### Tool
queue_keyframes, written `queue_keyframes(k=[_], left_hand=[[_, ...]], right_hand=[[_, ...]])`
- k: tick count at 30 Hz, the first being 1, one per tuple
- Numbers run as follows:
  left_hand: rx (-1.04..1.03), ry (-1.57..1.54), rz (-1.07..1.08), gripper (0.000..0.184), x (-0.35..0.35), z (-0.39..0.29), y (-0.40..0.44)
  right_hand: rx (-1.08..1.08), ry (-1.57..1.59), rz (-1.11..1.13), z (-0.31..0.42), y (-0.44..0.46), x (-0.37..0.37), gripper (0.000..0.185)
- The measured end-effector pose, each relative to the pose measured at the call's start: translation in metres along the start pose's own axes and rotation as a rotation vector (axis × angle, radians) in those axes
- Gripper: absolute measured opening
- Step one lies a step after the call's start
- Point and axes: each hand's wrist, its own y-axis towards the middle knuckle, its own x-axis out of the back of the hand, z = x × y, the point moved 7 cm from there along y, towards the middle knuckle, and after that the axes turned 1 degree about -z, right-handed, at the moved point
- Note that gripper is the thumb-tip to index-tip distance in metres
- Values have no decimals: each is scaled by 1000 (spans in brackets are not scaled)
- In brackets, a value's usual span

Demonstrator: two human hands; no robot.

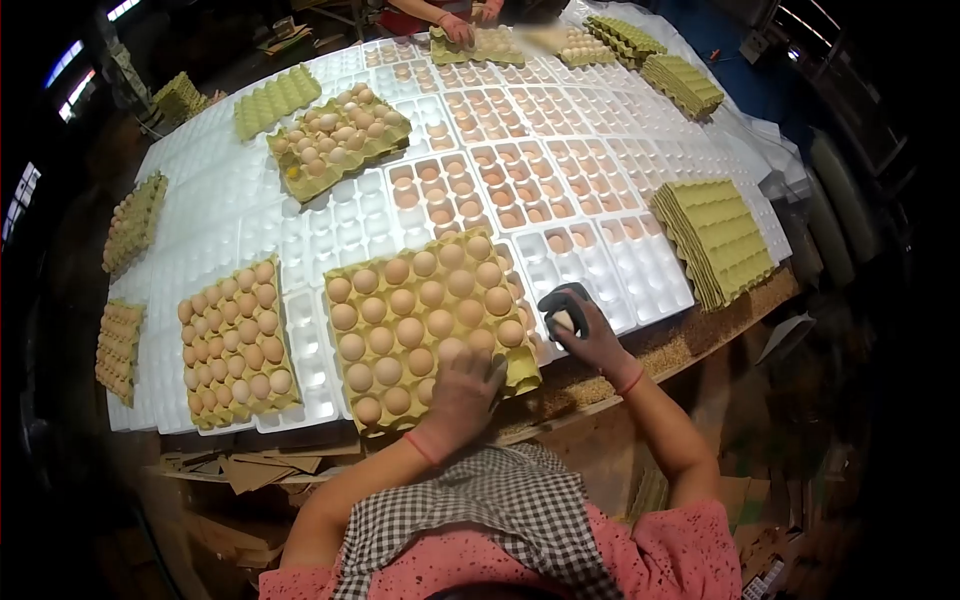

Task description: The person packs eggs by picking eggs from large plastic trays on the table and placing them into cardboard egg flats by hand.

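Note:
My left hand (463, 398), in a thin glove, rests over the lower right part of a yellow-green egg tray (522, 372) full of light brown eggs; its fingertips are among the eggs, and whether they grip one is hidden. To the right, my right hand (582, 328), in a dark-fingered glove, is closed round a pale egg (563, 321). It is over the near edge of the white moulded trays (640, 285). Beyond it, white compartments hold brown eggs (558, 243), and others nearby hold none.
More egg-filled trays stand at left (238, 345), far left (120, 350) and upper middle (335, 140). A stack of green trays (715, 240) is at right. Across the table, another person's hand (457, 29) touches a tray. Sawdust (740, 308) lines the near edge.

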Motion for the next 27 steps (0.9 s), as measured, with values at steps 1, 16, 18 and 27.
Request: queue_keyframes(k=[1, 16, 18, 27], left_hand=[[2, 14, -1, 56, 4, 1, 4], [-24, 102, 380, 52, 19, 21, 70], [-33, 146, 451, 56, 16, 28, 73], [52, -66, 257, 40, -34, 13, 197]], right_hand=[[20, -338, 186, -1, 10, -14, 42], [73, -763, 404, -37, 66, -69, 30], [59, -649, 353, -50, 62, -50, 37], [-426, -593, 167, -155, 40, 63, 52]])
